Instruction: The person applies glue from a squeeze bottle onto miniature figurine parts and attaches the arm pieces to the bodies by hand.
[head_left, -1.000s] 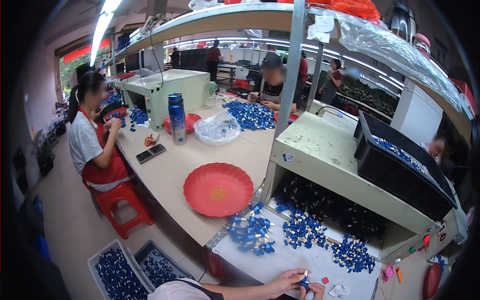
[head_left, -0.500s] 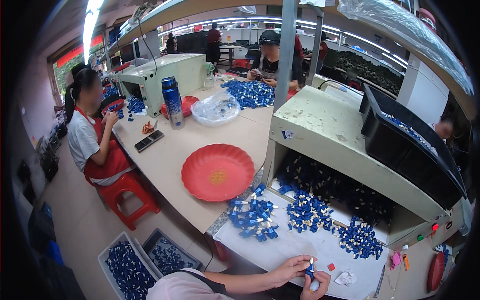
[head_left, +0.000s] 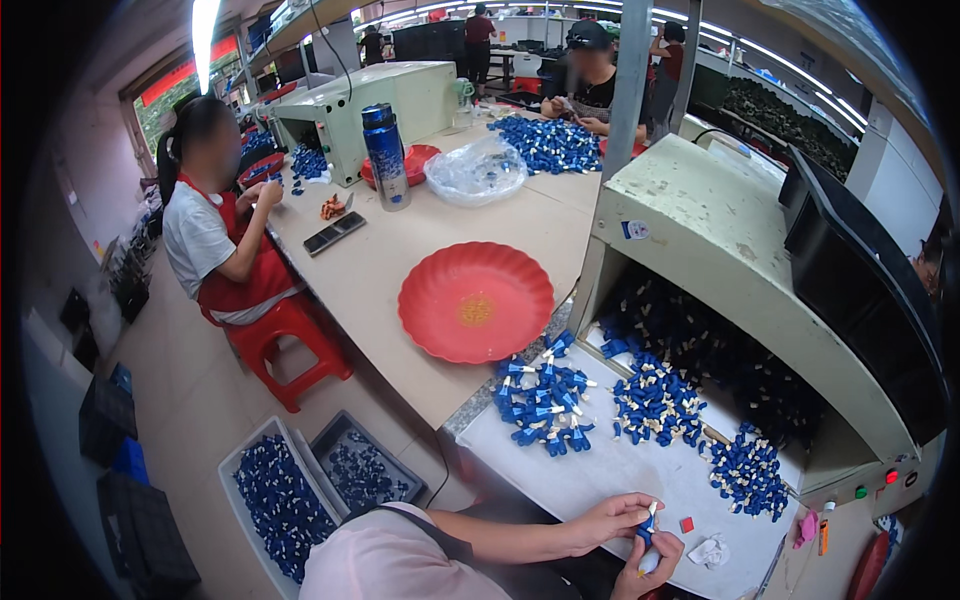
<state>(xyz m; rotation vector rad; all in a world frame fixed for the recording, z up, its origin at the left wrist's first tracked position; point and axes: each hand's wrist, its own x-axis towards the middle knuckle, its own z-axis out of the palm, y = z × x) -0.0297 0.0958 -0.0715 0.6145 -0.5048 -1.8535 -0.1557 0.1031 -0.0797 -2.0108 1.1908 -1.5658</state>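
Note:
In front of me at the near edge of the white-covered table, my left hand (head_left: 612, 522) pinches a small blue piece (head_left: 646, 530) with a pale tip, held upright. Just below it, my right hand (head_left: 652, 569) is closed around a small white rounded thing (head_left: 650, 561), its kind unclear. That hand's fingers meet the lower end of the blue piece. Beyond my hands lie a loose group of blue pieces with pale tips (head_left: 545, 402), a denser heap of them (head_left: 657, 402) and another heap (head_left: 745, 474). A small red square (head_left: 687, 524) and a crumpled white tissue (head_left: 710, 551) lie beside my right hand.
A pale metal box (head_left: 730, 235) with an open front holds more pieces; a black bin (head_left: 860, 270) tops it. A red scalloped plate (head_left: 476, 290), blue bottle (head_left: 385, 160) and phone (head_left: 334, 234) sit on the table. Bins (head_left: 235, 470) stand low left. Two people sit working across.
The whole view has shifted, so the scene sits further right and higher on the left side. Both hands keep the same hold on the blue piece and the white thing.

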